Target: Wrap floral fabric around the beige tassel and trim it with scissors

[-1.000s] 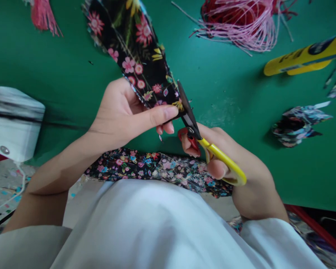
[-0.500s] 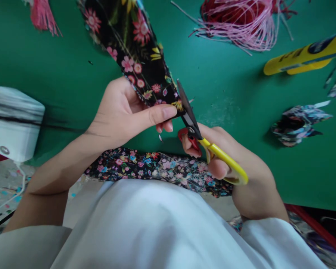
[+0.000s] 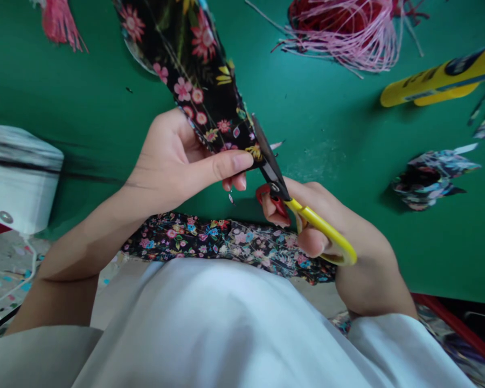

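My left hand (image 3: 178,167) pinches the lower end of a black floral fabric strip (image 3: 202,86), thumb on top, fingers beneath. The strip runs up and out of view at the top left. In my right hand (image 3: 311,215) are scissors (image 3: 321,226) with yellow and red handles and dark blades. The blades lie against the strip's right edge, just beside my left thumb tip, and look nearly closed. A second floral fabric piece (image 3: 210,237) lies along the table's near edge, below both hands.
On the green table (image 3: 347,134) are pink and red cords (image 3: 347,37), a yellow bottle (image 3: 436,81), a crumpled floral fabric loop (image 3: 424,180), a white box-shaped device (image 3: 24,178) with a cable, and a pink tassel (image 3: 60,24).
Both hands, the strip and the scissors have shifted very slightly left. A pale round edge now shows beside the strip at the upper left.
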Action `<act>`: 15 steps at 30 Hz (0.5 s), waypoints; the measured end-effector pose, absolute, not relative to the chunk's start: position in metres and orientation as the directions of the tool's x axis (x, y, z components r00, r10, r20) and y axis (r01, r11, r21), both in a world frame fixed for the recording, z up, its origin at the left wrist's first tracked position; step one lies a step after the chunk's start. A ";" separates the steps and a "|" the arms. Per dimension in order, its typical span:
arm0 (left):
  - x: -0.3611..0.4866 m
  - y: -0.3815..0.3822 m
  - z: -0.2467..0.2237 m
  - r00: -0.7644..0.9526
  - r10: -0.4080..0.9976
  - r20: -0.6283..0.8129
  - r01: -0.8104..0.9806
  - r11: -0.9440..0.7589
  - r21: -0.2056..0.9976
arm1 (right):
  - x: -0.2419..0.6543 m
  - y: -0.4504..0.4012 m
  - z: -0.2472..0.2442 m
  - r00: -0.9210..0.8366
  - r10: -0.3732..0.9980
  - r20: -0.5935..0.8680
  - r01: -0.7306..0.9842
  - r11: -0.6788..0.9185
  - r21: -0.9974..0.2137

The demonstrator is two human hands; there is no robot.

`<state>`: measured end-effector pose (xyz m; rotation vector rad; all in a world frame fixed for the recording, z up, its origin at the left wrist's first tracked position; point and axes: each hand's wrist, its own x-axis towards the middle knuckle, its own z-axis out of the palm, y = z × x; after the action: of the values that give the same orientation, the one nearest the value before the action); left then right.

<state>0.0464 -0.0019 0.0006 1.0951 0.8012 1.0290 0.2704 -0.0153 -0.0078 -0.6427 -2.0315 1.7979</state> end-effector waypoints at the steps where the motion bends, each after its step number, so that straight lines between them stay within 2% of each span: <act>1: 0.046 -0.002 0.001 0.336 0.941 -0.035 -0.247 0.124 0.961 | 0.270 -0.015 -0.008 -0.836 0.547 -0.035 0.102 0.092 -0.991; 3: 0.046 -0.002 0.000 0.340 0.938 -0.065 -0.220 0.147 0.964 | 0.270 -0.015 -0.008 -0.837 0.546 -0.033 0.100 0.093 -0.991; 9: 0.045 -0.002 0.001 0.351 0.936 -0.033 -0.236 0.122 0.964 | 0.270 -0.016 -0.008 -0.830 0.556 -0.041 0.102 0.078 -0.992; 15: 0.047 -0.002 0.006 0.320 0.944 -0.083 -0.218 0.159 0.963 | 0.270 -0.016 -0.007 -0.832 0.553 -0.048 0.119 0.093 -0.989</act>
<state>0.0472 -0.0017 0.0064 1.0773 0.8637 0.9979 0.2700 -0.0163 -0.0071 -0.6632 -2.0406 1.7933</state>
